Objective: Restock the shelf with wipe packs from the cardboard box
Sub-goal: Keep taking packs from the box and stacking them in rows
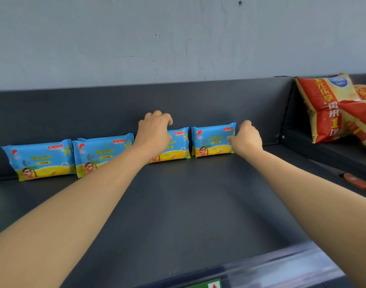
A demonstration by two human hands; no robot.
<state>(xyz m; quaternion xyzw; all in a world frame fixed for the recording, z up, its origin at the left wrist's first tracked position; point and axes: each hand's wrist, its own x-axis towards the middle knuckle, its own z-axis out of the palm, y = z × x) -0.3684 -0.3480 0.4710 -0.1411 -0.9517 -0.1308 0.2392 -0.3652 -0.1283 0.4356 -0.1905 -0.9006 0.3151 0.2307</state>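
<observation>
Wall: grey painted wall (94,38) rises behind the dark shelf (178,194) I reach across.
Left hand: my left hand (154,133) sits on the third pack (178,146), fingers curled over its top edge, grasping it.
Right hand: my right hand (245,138) pinches the right end of the fourth pack (211,142), thumb on its front face, fingers curled round the edge.
Left of my left fingers: the first pack (40,161) and second pack (101,154) stand upright, touching each other, leaning on the back panel (74,109).
Between my hands: the third and fourth packs stand just beside each other, a thin gap between them.
Right of my right fingers: an upright divider (286,113); beyond it, red-and-yellow snack bags (323,104) lean in a heap.
Nearer than my fingers: bare shelf, then a blurred front strip (261,267).
</observation>
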